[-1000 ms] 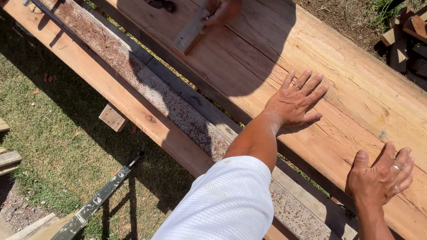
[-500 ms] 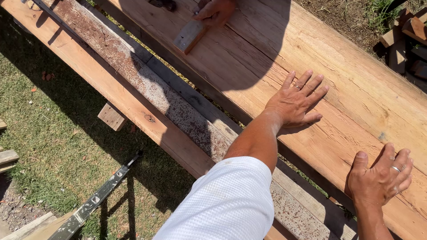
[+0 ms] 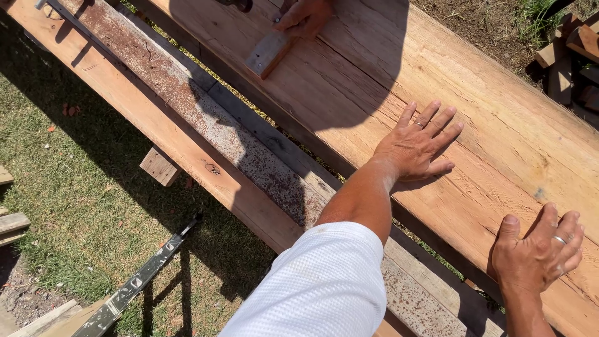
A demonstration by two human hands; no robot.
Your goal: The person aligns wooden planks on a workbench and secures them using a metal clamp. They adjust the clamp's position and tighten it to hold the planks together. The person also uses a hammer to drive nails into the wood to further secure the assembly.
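Observation:
My left hand (image 3: 417, 142) lies flat, fingers spread, on a wide pale wooden plank (image 3: 499, 112) that runs diagonally from upper left to lower right. My right hand (image 3: 538, 251) rests palm down on the same plank nearer its lower edge, a ring on one finger. Neither hand holds anything. My white sleeve (image 3: 318, 287) fills the bottom centre. At the top another person's hand (image 3: 306, 15) presses on a small wooden block (image 3: 267, 54) lying on the plank.
A rusty metal rail (image 3: 212, 125) and a narrower timber beam (image 3: 156, 131) run parallel below the plank. Grass lies at the left, with a dark metal bar (image 3: 137, 281), a short wood offcut (image 3: 160, 166) and stacked timber pieces (image 3: 571, 50) at upper right.
The other person's hand and the small block have shifted slightly up along the plank. My two hands stay flat in the same places.

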